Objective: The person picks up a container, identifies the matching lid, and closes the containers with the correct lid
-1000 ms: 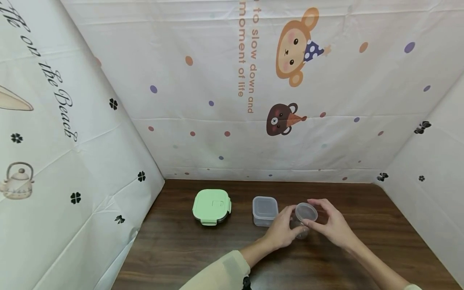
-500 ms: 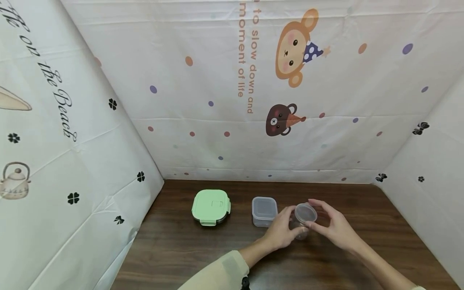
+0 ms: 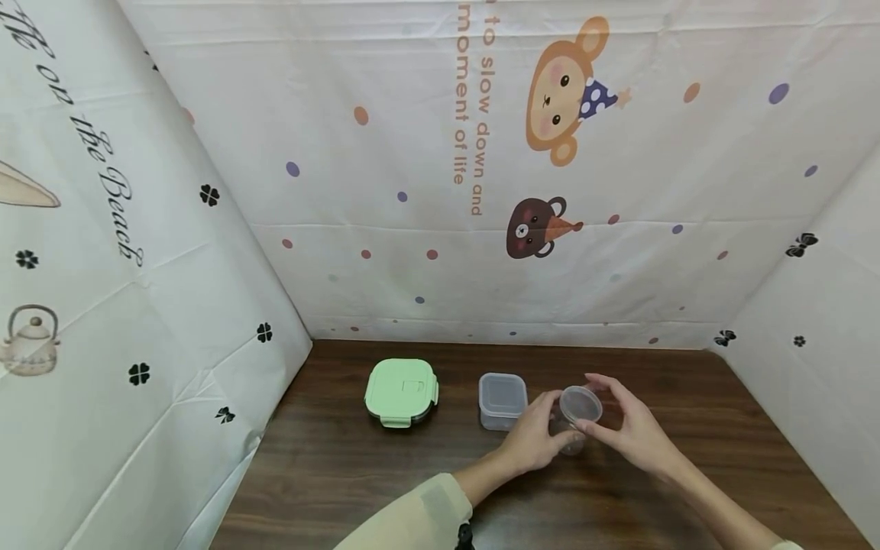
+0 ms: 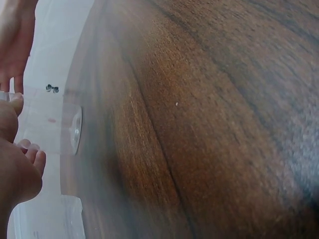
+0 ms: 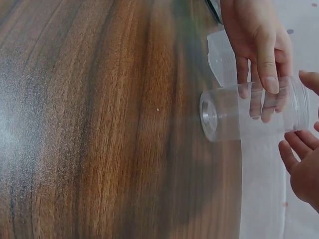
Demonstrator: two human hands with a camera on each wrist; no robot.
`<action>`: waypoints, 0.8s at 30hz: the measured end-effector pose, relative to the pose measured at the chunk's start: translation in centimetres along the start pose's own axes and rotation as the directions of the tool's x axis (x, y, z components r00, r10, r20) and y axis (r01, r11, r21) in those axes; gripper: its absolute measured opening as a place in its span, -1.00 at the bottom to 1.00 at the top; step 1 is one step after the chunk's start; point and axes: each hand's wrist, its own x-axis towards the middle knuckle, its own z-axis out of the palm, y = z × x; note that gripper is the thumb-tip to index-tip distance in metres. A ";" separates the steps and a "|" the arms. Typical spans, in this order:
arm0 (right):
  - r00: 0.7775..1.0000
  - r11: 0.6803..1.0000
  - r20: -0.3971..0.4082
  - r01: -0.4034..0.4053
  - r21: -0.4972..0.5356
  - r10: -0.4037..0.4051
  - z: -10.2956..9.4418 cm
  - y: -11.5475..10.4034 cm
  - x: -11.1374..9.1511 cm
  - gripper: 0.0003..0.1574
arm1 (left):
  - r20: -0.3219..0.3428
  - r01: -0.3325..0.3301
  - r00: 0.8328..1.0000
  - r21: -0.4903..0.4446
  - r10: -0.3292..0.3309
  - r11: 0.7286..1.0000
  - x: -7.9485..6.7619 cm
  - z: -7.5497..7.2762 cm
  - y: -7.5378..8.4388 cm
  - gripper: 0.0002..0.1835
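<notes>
A clear round plastic jar point(image 5: 227, 112) with a translucent lid point(image 3: 580, 403) is held upright near the right of the table. My left hand point(image 3: 532, 437) grips the jar's side, thumb on the near face and the other fingers behind, seen through the plastic in the right wrist view. My right hand point(image 3: 638, 429) holds the lid's rim, its thumb at the near edge and fingers at the far right edge. In the left wrist view, the jar's base point(image 4: 76, 130) shows close over the wood. My left hand partly covers the jar in the head view.
Left of the jar stands a square translucent container point(image 3: 503, 399) with a lid, near my left hand. Farther left sits a green-lidded lunch box point(image 3: 401, 391) with side clips. Printed white cloth point(image 3: 385, 183) walls the brown wooden table point(image 3: 385, 489) at back and sides.
My right fingers shift slightly along the lid's rim, and the thumb moves a little way along it and back. My left hand and the jar stay put.
</notes>
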 end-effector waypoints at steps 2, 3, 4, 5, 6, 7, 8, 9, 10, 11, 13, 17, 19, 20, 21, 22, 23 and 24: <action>1.000 1.000 0.010 -0.003 0.005 0.003 -0.1 0.0 0.0 -0.02 | 0.002 0.005 1.000 -0.003 -0.005 1.000 0.0 0.0 0.0 -0.32; 1.000 1.000 0.014 -0.004 0.007 0.004 -0.2 0.0 0.0 -0.03 | 0.004 0.008 1.000 -0.004 -0.008 1.000 0.0 -0.1 0.1 -0.32; 1.000 1.000 0.018 -0.006 0.008 0.006 -0.2 0.1 0.0 -0.03 | 0.006 0.014 1.000 -0.004 -0.014 1.000 0.0 -0.1 0.1 -0.32; 1.000 1.000 0.019 -0.010 0.011 0.010 -0.2 0.1 0.0 -0.04 | 0.008 0.019 1.000 -0.003 -0.019 1.000 0.0 -0.1 0.1 -0.32; 1.000 1.000 0.019 -0.017 0.011 0.017 -0.2 0.0 0.0 -0.05 | 0.006 0.020 1.000 0.000 -0.020 1.000 0.0 -0.1 0.1 -0.32; 1.000 1.000 0.017 -0.021 0.009 0.021 -0.2 0.0 0.0 -0.05 | 0.009 0.025 1.000 -0.004 -0.025 1.000 0.0 -0.1 0.1 -0.32; 1.000 1.000 0.013 -0.028 0.005 0.028 -0.2 0.0 0.0 -0.06 | 0.010 0.026 1.000 -0.004 -0.026 1.000 0.0 -0.1 0.2 -0.32; 0.999 0.999 0.004 -0.035 -0.001 0.035 -0.1 0.0 0.0 -0.06 | 0.009 0.024 1.000 -0.004 -0.024 1.000 0.0 -0.1 0.2 -0.32; 0.999 0.999 -0.002 -0.041 -0.009 0.041 0.0 0.0 0.0 -0.07 | 0.008 0.025 1.000 -0.005 -0.025 1.000 0.0 -0.1 0.2 -0.33; 0.999 0.999 -0.011 -0.043 -0.016 0.043 0.0 -0.1 0.1 -0.07 | 0.009 0.022 1.000 -0.007 -0.022 1.000 0.0 -0.1 0.2 -0.33; 0.998 0.998 -0.024 -0.053 -0.031 0.052 0.2 -0.1 0.1 -0.07 | 0.012 0.021 1.000 -0.017 -0.020 1.000 0.0 0.0 0.2 -0.34; 0.998 0.998 -0.029 -0.051 -0.024 0.050 0.3 0.0 0.1 -0.07 | 0.007 0.007 1.000 -0.025 -0.007 1.000 0.0 0.0 0.1 -0.34; 0.999 0.999 -0.018 -0.045 -0.010 0.045 0.2 0.1 0.0 -0.06 | 0.007 0.007 1.000 -0.020 -0.007 1.000 0.0 0.0 0.1 -0.33; 0.999 0.999 -0.011 -0.041 -0.006 0.040 0.1 0.2 0.0 -0.06 | 0.006 0.009 1.000 -0.020 -0.009 1.000 0.0 0.0 0.1 -0.33; 0.999 0.999 -0.007 -0.037 -0.002 0.037 0.1 0.2 -0.1 -0.06 | 0.009 0.013 1.000 -0.020 -0.013 1.000 0.0 0.0 0.1 -0.33; 0.999 0.999 -0.002 -0.036 -0.001 0.036 0.0 0.3 -0.1 -0.06 | 0.006 0.015 1.000 -0.017 -0.015 1.000 0.0 0.0 0.1 -0.33; 0.999 0.999 0.001 -0.036 -0.004 0.036 -0.1 0.3 -0.1 -0.06 | 0.009 0.020 1.000 -0.015 -0.020 1.000 0.0 0.0 0.1 -0.32; 0.999 0.999 0.002 -0.038 -0.010 0.038 -0.1 0.4 -0.2 -0.06 | 0.010 0.025 1.000 -0.013 -0.025 1.000 0.0 0.0 0.1 -0.32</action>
